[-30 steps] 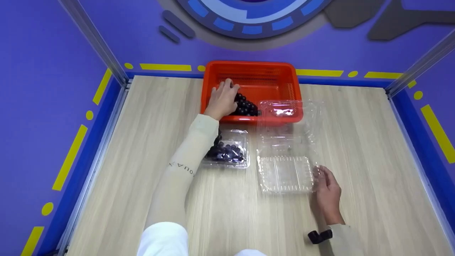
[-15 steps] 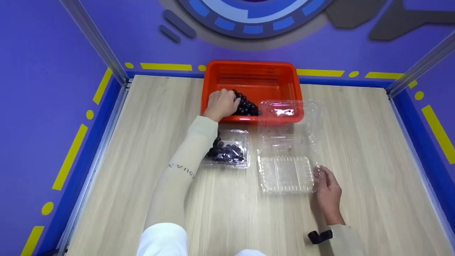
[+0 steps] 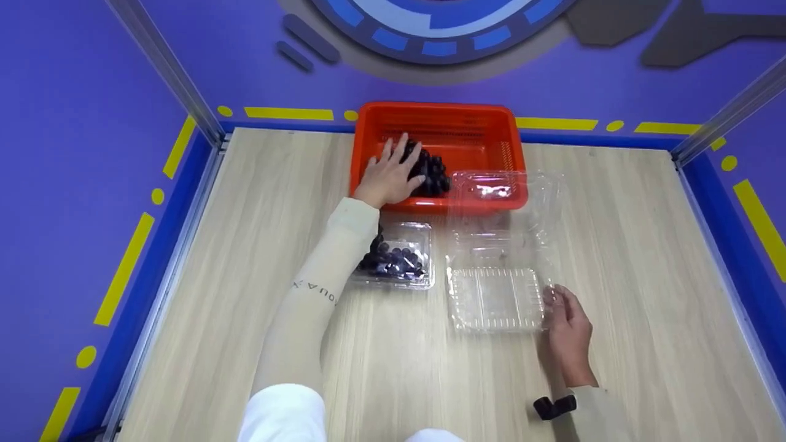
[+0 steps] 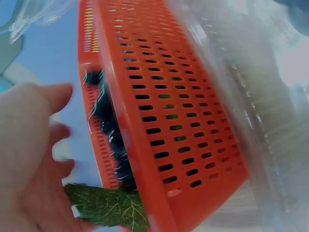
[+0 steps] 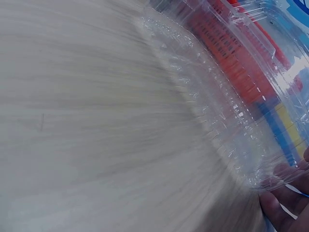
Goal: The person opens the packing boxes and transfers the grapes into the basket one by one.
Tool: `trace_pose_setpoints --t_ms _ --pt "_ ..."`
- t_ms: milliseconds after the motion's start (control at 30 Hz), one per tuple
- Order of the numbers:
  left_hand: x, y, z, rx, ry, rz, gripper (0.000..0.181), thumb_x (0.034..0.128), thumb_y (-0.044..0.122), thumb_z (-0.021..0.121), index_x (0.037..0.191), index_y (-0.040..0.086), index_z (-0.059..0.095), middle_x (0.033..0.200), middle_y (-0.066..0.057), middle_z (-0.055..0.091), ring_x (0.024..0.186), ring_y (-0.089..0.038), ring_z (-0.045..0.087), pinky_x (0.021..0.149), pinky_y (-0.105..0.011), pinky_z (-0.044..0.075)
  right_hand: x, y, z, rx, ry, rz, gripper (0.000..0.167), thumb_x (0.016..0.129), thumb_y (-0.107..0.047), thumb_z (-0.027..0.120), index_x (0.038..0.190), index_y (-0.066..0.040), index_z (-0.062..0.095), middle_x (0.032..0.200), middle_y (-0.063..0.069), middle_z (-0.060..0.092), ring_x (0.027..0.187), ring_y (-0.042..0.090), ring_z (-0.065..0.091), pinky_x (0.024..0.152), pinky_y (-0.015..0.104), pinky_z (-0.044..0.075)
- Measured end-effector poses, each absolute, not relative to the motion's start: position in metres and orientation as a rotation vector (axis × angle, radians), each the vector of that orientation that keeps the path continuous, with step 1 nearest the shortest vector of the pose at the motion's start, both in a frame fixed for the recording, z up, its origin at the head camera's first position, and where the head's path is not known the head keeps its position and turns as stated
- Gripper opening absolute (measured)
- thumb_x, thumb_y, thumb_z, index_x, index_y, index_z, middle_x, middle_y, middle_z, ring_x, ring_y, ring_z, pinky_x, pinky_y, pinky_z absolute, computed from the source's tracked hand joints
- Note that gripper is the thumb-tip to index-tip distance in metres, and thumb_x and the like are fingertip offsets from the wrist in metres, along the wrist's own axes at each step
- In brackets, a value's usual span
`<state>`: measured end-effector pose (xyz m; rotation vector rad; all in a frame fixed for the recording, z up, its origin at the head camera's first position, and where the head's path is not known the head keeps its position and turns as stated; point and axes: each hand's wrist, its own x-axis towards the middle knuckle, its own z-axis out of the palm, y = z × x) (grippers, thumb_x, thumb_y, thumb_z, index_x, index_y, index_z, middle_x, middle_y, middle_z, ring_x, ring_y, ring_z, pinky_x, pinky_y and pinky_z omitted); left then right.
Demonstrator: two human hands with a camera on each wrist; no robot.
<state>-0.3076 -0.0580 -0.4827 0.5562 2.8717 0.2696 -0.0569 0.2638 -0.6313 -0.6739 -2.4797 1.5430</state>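
When I look down through the head camera, the nearest things I see are the left arm's white sleeve (image 3: pixel 284 412) and a black gadget (image 3: pixel 555 407) at the right cuff (image 3: pixel 594 412). Across the beige sleeve (image 3: pixel 295 331) beyond runs dark lettering (image 3: pixel 323 291); I can make out an A and a U, while the rest turns away from me.

Farther up the wooden table (image 3: pixel 405 362), the right hand (image 3: pixel 571 337) pinches the right edge of an open clear box (image 3: pixel 494 301), whose lid (image 3: pixel 506 190) overlaps the near right corner of the basket in my view. Just left of it, a second clear box (image 3: pixel 420 236) holds dark grapes (image 3: pixel 398 263), partly hidden by the beige sleeve.

Beyond these, the left hand (image 3: pixel 390 177) reaches over the near left side of the red basket (image 3: pixel 442 108), fingers spread above the bunch of black grapes (image 3: pixel 433 175) lying inside; I cannot tell whether they touch it. My left wrist view shows a green leaf (image 4: pixel 108 205) beside that bunch. Farthest off, yellow dashes (image 3: pixel 288 113) mark the purple wall (image 3: pixel 258 83).
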Motion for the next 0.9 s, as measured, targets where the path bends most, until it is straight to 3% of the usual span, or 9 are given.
trace_pose_setpoints --t_ms 67,100,300,533,767,900 --pt "-0.309 -0.059 -0.482 0.579 2.885 0.245 0.07 0.1004 0.052 0.035 0.156 0.03 -0.001 0.164 -0.004 -0.01 0.152 -0.033 -0.004 0.12 -0.058 0.009 -0.057 0.264 -0.632 -0.668 -2.476 1.55 0.044 0.104 -0.035 0.036 0.139 -0.011 0.049 0.136 0.011 0.058 0.105 -0.007 0.05 0.082 0.001 0.037" --pt "-0.31 -0.059 -0.482 0.588 2.898 0.246 0.07 0.1005 0.051 0.035 0.156 0.03 -0.002 0.164 -0.003 -0.014 0.151 -0.033 -0.008 0.12 -0.059 0.005 -0.057 0.264 -0.632 -0.668 -2.476 1.554 0.044 0.104 -0.034 0.036 0.139 -0.011 0.049 0.137 0.011 0.058 0.107 -0.004 0.051 0.082 0.001 0.037" --pt "-0.308 -0.059 -0.481 0.593 2.949 0.276 0.068 0.1008 0.048 0.037 0.156 0.031 0.003 0.164 0.0 -0.013 0.151 -0.033 -0.01 0.118 -0.062 -0.006 -0.057 0.263 -0.629 -0.679 -2.49 1.6 0.043 0.105 -0.033 0.033 0.142 -0.014 0.046 0.144 0.009 0.051 0.123 0.016 0.051 0.081 0.002 0.038" --pt "-0.307 -0.061 -0.478 0.583 2.993 0.216 0.064 0.1017 0.048 0.034 0.156 0.031 0.005 0.165 -0.001 -0.008 0.151 -0.033 -0.006 0.113 -0.068 -0.011 -0.058 0.262 -0.627 -0.711 -2.47 1.596 0.044 0.104 -0.037 0.035 0.14 -0.016 0.049 0.14 0.008 0.055 0.115 0.011 0.052 0.081 0.004 0.039" --pt "-0.304 -0.065 -0.476 0.583 2.968 0.257 0.063 0.1016 0.047 0.035 0.156 0.029 0.009 0.165 -0.001 -0.008 0.151 -0.033 -0.006 0.114 -0.066 -0.011 -0.059 0.26 -0.628 -0.712 -2.463 1.597 0.048 0.104 -0.04 0.035 0.141 -0.013 0.047 0.143 0.01 0.053 0.125 0.02 0.051 0.085 0.003 0.036" --pt "-0.303 -0.069 -0.476 0.579 2.955 0.267 0.063 0.1017 0.047 0.035 0.156 0.028 0.011 0.165 -0.002 -0.004 0.152 -0.033 -0.004 0.115 -0.065 -0.008 -0.061 0.259 -0.628 -0.707 -2.455 1.596 0.046 0.104 -0.038 0.036 0.14 -0.012 0.048 0.142 0.009 0.054 0.126 0.018 0.05 0.086 0.001 0.035"
